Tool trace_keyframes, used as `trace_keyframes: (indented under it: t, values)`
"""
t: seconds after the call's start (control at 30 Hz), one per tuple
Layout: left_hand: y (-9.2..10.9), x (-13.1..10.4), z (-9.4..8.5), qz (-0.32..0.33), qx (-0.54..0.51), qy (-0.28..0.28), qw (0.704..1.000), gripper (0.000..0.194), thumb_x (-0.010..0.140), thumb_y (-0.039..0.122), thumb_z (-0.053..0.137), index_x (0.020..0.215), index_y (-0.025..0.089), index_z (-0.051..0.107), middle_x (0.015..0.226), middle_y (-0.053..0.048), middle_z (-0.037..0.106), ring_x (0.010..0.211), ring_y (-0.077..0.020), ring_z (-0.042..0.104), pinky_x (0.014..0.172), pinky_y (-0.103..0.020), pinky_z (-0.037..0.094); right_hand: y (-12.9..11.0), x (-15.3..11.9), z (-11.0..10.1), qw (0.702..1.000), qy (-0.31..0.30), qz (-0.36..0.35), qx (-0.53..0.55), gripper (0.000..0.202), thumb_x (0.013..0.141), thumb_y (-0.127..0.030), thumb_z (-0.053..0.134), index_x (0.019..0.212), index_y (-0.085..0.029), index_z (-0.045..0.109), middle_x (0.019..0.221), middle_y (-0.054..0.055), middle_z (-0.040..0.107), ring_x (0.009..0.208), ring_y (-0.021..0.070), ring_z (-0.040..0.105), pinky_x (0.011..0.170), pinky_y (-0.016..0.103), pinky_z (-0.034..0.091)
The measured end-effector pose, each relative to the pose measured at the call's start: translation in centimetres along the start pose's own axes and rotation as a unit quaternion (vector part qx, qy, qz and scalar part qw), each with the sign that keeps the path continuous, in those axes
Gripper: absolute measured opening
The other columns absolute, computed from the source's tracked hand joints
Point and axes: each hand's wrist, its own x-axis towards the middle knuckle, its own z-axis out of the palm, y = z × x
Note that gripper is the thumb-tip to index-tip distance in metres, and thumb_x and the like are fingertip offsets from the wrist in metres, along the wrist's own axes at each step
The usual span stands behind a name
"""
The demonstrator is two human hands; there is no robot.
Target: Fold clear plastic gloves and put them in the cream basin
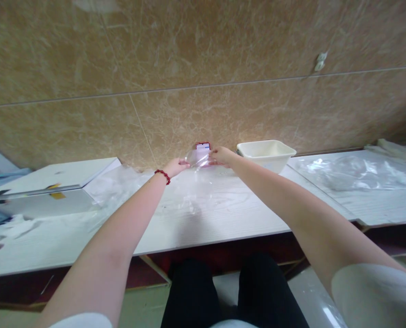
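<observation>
Both my arms reach forward over the white table. A thin clear plastic bag [196,165] stretches between my hands, its lower part hanging over the tabletop. My left hand [178,166], with a red beaded bracelet on the wrist, pinches the bag's left edge. The fingers of my right hand [220,156] are closed on its right edge. Just behind the bag a phone [203,146] in a red-edged case stands near the wall, its screen lit and its lower part seen through the film.
Right of my right hand stands a cream plastic tub [267,149]. More clear plastic bags [351,174] lie farther right. At the left are a white box [53,175] and crumpled clear film [116,187]. The tiled wall [203,109] bounds the table [230,223] behind.
</observation>
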Motion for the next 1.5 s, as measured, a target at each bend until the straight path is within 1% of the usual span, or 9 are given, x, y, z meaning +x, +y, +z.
trace_keyframes:
  t: [0.17,0.3,0.47,0.63,0.77,1.0,1.13,1.33,1.5]
  values:
    - [2.5,2.8,-2.0,0.118,-0.001,0.155,0.981,0.019,0.066,0.025,0.054,0.08,0.014,0.058,0.075,-0.004,0.061,0.068,-0.0137,0.052,0.064,-0.027,0.04,-1.9,2.2,-1.6,0.986,0.051,-0.155,0.016,0.007,0.079,-0.017,0.04,0.073,-0.016,0.041,0.071,0.001,0.052,0.061,0.0058,0.052,0.06,0.023,0.046]
    - [1.8,2.3,-1.5,0.175,0.014,0.164,0.971,0.019,0.066,0.028,0.054,0.077,0.014,0.059,0.078,-0.004,0.06,0.073,-0.0143,0.053,0.068,-0.028,0.04,-0.7,0.7,-2.8,0.949,0.085,-0.264,-0.15,0.014,0.075,-0.029,0.046,0.078,-0.016,0.046,0.07,0.0,0.053,0.063,0.0087,0.051,0.061,0.024,0.042]
    - [-2.3,-0.8,2.5,0.261,0.098,0.121,0.953,0.016,0.068,0.03,0.052,0.075,0.017,0.059,0.08,-0.003,0.06,0.08,-0.0155,0.053,0.078,-0.029,0.038,5.0,-3.8,-2.3,0.91,0.025,-0.314,-0.27,0.016,0.076,-0.03,0.043,0.082,-0.016,0.05,0.074,0.002,0.057,0.068,0.0101,0.053,0.064,0.021,0.04]
    - [-6.3,-4.5,6.7,0.231,0.209,-0.046,0.949,0.021,0.072,0.024,0.046,0.086,0.022,0.061,0.092,-0.002,0.062,0.089,-0.0159,0.052,0.085,-0.031,0.035,11.2,-8.1,-0.9,0.892,-0.066,-0.264,-0.362,0.018,0.08,-0.025,0.037,0.087,-0.017,0.051,0.084,0.006,0.058,0.077,0.0128,0.054,0.069,0.023,0.038]
    - [-7.4,-6.6,8.0,0.22,0.232,-0.132,0.938,0.029,0.074,0.035,0.045,0.098,0.025,0.058,0.107,-0.001,0.056,0.103,-0.0168,0.045,0.092,-0.032,0.028,13.3,-10.4,-0.3,0.875,-0.114,-0.196,-0.429,0.021,0.082,-0.029,0.037,0.092,-0.017,0.051,0.088,0.008,0.058,0.084,0.0149,0.053,0.072,0.025,0.036]
    - [-7.3,-6.5,7.7,0.178,0.136,-0.102,0.969,0.047,0.084,0.038,0.018,0.097,0.017,0.058,0.102,-0.005,0.059,0.099,-0.0145,0.049,0.089,-0.028,0.032,13.1,-10.3,-0.3,0.856,-0.067,-0.17,-0.483,0.03,0.083,-0.036,0.031,0.099,-0.018,0.049,0.092,0.008,0.058,0.091,0.0165,0.05,0.081,0.032,0.03]
    - [-6.1,-5.2,9.0,0.177,0.193,-0.072,0.962,0.043,0.081,0.04,0.027,0.102,0.015,0.055,0.104,-0.008,0.057,0.098,-0.0172,0.049,0.089,-0.029,0.031,13.1,-8.2,0.2,0.852,-0.015,-0.136,-0.506,0.032,0.077,-0.034,0.042,0.105,-0.018,0.045,0.101,0.009,0.054,0.098,0.0192,0.045,0.08,0.032,0.032]
    - [-5.6,-4.9,12.2,0.134,0.303,-0.09,0.939,0.069,0.071,0.054,0.038,0.124,0.009,0.032,0.131,-0.014,0.029,0.122,-0.0261,0.018,0.098,-0.041,0.015,13.3,-6.2,2.2,0.83,-0.015,-0.106,-0.548,0.043,0.072,-0.029,0.046,0.112,-0.016,0.04,0.105,0.012,0.051,0.099,0.0225,0.043,0.079,0.033,0.033]
    - [-6.0,-6.0,13.3,0.103,0.333,-0.1,0.932,0.076,0.07,0.063,0.028,0.128,0.014,0.025,0.135,-0.015,0.016,0.123,-0.028,0.012,0.097,-0.047,0.008,13.6,-5.9,2.9,0.812,-0.005,-0.105,-0.573,0.045,0.074,-0.015,0.038,0.119,-0.015,0.033,0.108,0.013,0.05,0.1,0.0222,0.042,0.079,0.034,0.031]
